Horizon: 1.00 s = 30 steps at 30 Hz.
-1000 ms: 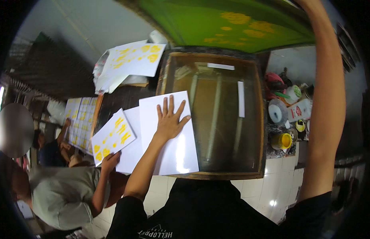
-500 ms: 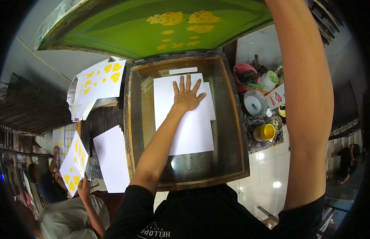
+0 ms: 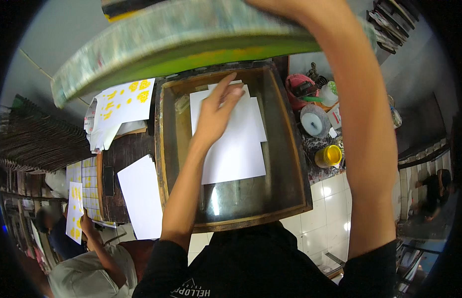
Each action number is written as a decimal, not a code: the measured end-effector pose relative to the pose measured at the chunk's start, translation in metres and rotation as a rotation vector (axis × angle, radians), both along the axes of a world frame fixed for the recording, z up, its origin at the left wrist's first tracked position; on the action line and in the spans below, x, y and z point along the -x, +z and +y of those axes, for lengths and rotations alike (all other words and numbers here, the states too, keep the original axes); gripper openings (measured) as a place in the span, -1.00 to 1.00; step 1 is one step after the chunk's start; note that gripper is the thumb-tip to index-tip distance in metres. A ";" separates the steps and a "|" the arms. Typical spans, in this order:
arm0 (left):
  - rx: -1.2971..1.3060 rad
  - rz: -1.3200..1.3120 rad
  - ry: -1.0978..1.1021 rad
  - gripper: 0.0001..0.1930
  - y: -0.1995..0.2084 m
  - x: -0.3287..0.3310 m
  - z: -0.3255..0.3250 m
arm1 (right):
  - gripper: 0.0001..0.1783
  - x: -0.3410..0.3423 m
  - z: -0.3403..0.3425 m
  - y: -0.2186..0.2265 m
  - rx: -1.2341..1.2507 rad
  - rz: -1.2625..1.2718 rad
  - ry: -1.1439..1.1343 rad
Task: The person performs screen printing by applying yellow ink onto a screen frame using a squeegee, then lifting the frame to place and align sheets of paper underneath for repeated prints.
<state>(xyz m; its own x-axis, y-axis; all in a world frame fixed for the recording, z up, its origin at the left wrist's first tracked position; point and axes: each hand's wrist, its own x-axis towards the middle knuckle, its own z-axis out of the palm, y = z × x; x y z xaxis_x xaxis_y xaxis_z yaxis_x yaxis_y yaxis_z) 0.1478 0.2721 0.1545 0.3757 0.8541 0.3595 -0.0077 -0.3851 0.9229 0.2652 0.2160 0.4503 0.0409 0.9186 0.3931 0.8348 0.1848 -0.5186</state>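
Note:
My left hand (image 3: 217,110) hovers over the far part of a white paper sheet (image 3: 231,161), its fingers stretched out, holding nothing. The sheet lies on a glass-topped, wood-edged printing table (image 3: 285,198), overlapping another white piece (image 3: 258,119) on its right. At the top edge, my right hand (image 3: 280,6) grips the rim of a hinged printing screen (image 3: 156,49); its fingertips are cut off from view. The screen is tilted low over the table's far end, showing its paint-stained frame and a strip of green mesh with yellow marks.
Yellow-printed sheets (image 3: 126,104) and a blank white stack (image 3: 141,198) lie on the left. A jar of yellow ink (image 3: 328,156), a white tub (image 3: 314,121) and a red bowl (image 3: 298,89) stand right. At lower left, a person (image 3: 94,268) holds a printed sheet (image 3: 75,211).
The screen has swung down toward me with my right hand on it. My left hand has lifted from its spread position on the paper. The neighbour's printed sheet has moved left and turned.

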 end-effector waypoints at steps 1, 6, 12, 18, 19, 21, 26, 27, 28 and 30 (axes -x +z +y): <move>0.051 -0.074 0.053 -0.42 0.014 0.019 -0.029 | -0.61 -0.016 -0.015 -0.013 0.008 0.019 0.103; 0.285 -0.437 -0.042 -0.68 0.025 0.101 -0.171 | -0.73 -0.024 -0.049 -0.147 -0.387 -0.182 0.271; 1.061 -0.460 0.013 -0.68 -0.070 0.110 -0.254 | -0.44 -0.014 -0.097 -0.272 0.182 -0.058 0.366; 1.314 -0.723 0.052 -0.60 -0.114 0.116 -0.260 | -0.40 0.002 -0.106 -0.331 0.507 -0.274 0.451; 1.356 -0.714 0.061 -0.60 -0.115 0.117 -0.258 | -0.41 0.003 -0.109 -0.336 0.486 -0.290 0.460; 1.371 -0.735 0.060 -0.59 -0.115 0.117 -0.256 | -0.44 0.005 -0.114 -0.343 0.408 -0.324 0.465; 1.429 -0.629 0.110 -0.54 -0.115 0.115 -0.256 | -0.51 0.008 -0.100 -0.350 0.162 -0.424 0.414; 1.439 -0.624 0.110 -0.54 -0.114 0.116 -0.256 | -0.52 0.007 -0.090 -0.351 0.118 -0.442 0.397; 1.462 -0.600 0.137 -0.54 -0.115 0.116 -0.255 | -0.53 0.005 -0.076 -0.353 0.094 -0.456 0.383; 1.444 -0.614 0.097 -0.56 -0.113 0.118 -0.254 | -0.54 0.002 -0.046 -0.356 0.051 -0.467 0.369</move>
